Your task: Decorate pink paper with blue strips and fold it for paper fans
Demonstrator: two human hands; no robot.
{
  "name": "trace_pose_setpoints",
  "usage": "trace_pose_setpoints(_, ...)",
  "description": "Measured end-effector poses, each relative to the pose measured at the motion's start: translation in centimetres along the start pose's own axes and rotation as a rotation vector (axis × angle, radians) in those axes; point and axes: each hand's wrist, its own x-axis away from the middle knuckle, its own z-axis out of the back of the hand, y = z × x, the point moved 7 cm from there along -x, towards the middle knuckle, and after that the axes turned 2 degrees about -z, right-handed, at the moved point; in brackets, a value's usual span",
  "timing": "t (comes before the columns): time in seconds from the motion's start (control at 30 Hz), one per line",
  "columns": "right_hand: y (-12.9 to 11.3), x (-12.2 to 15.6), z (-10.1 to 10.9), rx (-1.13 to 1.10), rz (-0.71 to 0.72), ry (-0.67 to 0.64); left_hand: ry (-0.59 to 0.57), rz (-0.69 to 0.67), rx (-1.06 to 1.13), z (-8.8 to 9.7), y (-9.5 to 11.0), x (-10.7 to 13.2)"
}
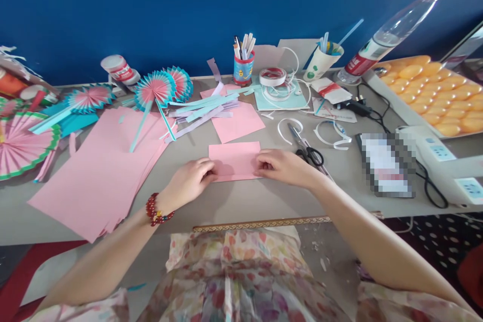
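One pink sheet (236,160) lies flat on the table (241,204) in front of the person, its long axis running left to right, nearly parallel to the table's near edge. The left hand (192,178) is closed on its left end, the right hand (283,165) on its right end, both with fingers curled in. One pair of scissors (315,156), blades pointing away, lies just beside the right hand; three blue-edged fans (154,91), one pen cup (243,69) and one bottle (356,64) are farther back
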Motion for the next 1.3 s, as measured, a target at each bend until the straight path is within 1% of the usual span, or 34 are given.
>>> trace_pose_setpoints(0.23,0.3,0.0,-0.3,0.016,0.003,0.001,0.001,0.014,-0.026,0.0,0.0,0.1)
trace_pose_setpoints(0.4,0.2,0.1,-0.4,0.042,-0.002,0.009,0.014,-0.002,-0.053,0.0,0.3,0.1)
trace_pose_setpoints(0.6,0.2,0.2,-0.4,0.067,-0.019,0.011,0.01,-0.009,-0.065,-0.3,0.0,0.1)
trace_pose_setpoints(0.77,0.2,0.5,-0.6,0.085,0.007,0.047,0.022,-0.013,-0.123,-0.2,0.4,0.2)
trace_pose_setpoints(0.93,0.5,0.8,-0.9,0.105,0.024,0.088,0.013,-0.025,-0.129,0.1,0.6,0.1)
trace_pose_setpoints(1.13,0.2,0.9,-0.8,0.106,0.034,0.101,-0.006,-0.035,-0.173,-0.3,0.3,0.0)
trace_pose_setpoints(1.3,0.3,1.2,-1.0,0.15,0.059,0.128,0.03,-0.053,-0.214,-0.6,0.4,0.3)
